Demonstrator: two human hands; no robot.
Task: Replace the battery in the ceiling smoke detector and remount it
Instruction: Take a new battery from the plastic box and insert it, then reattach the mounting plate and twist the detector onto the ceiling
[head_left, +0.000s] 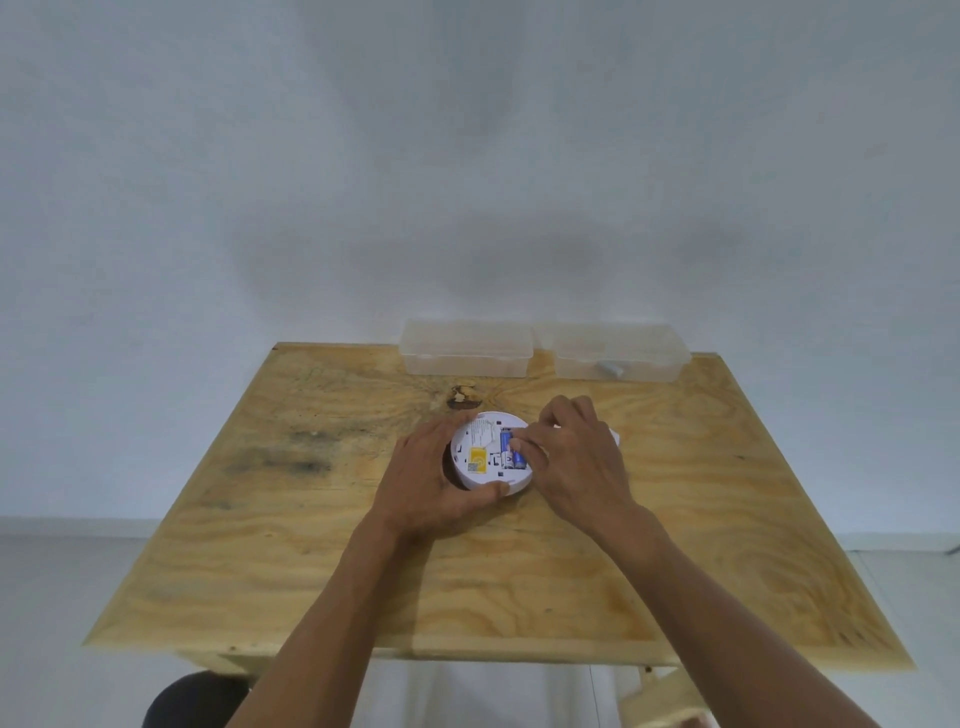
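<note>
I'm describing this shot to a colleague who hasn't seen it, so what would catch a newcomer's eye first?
First, the white smoke detector lying back-up at the middle of the plywood table, with blue batteries and a yellow label showing. The left hand grips its rim while the right hand pinches at the batteries. Two clear plastic boxes sit side by side at the table's far edge.
</note>
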